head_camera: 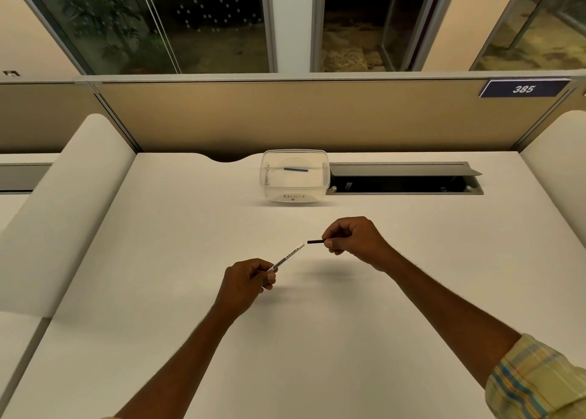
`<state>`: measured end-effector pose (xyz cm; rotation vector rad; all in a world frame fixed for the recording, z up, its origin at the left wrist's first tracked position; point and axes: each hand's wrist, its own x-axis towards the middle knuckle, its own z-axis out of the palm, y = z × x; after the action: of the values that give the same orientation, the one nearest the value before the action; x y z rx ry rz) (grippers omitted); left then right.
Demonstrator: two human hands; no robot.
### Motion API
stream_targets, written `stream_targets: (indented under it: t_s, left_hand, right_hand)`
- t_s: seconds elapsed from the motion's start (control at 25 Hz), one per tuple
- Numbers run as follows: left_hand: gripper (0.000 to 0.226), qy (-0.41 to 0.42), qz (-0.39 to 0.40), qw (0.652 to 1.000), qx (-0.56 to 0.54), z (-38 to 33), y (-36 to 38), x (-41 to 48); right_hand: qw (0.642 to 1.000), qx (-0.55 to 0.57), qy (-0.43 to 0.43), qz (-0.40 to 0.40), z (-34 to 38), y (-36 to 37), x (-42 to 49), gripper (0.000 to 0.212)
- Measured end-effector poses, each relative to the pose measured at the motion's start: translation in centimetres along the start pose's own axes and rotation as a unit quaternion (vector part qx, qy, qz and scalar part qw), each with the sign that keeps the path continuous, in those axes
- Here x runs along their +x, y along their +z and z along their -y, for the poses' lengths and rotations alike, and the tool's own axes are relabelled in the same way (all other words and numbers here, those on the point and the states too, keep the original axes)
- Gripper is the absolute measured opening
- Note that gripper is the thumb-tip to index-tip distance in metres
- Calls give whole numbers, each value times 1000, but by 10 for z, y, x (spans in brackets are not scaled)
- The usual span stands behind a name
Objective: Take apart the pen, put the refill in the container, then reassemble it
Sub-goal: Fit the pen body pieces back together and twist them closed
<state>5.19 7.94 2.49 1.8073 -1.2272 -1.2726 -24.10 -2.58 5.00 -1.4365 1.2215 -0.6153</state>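
Observation:
My left hand grips the lower end of a white pen barrel with black lettering, tilted up to the right above the desk. Its open end points at a thin black rod, the refill, held level in my right hand by finger and thumb. A small gap separates rod and barrel. At the back of the desk stands a clear plastic container labelled "RECYCLE". A short blue stick lies inside it.
The white desk is bordered by a tan partition at the back. An open cable tray sits just right of the container. White rounded dividers rise on the left and right sides.

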Motion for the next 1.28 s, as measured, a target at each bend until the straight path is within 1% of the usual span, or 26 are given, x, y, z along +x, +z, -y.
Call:
stream_targets:
  t_s: [0.2,0.68,1.04,1.28]
  left_hand:
    - [18,4,-3,1000,-1,-4,-1,-10]
    - [19,8,-5,1000,-23,-7,-3,-29]
    - [21,17,-8,1000,-16,-7,-3,-37]
    - [20,17,-7,999,-27,-8,-1,-40]
  right_hand:
    - [1000,19,-13,-8,11,4,-11,13]
    - [999,-17,-27,1,20,10,-33,13]
    - [999,6,-29,-21,24,11,-41,13]
    - [999,-18,-32,-19,25,12,-46,14]
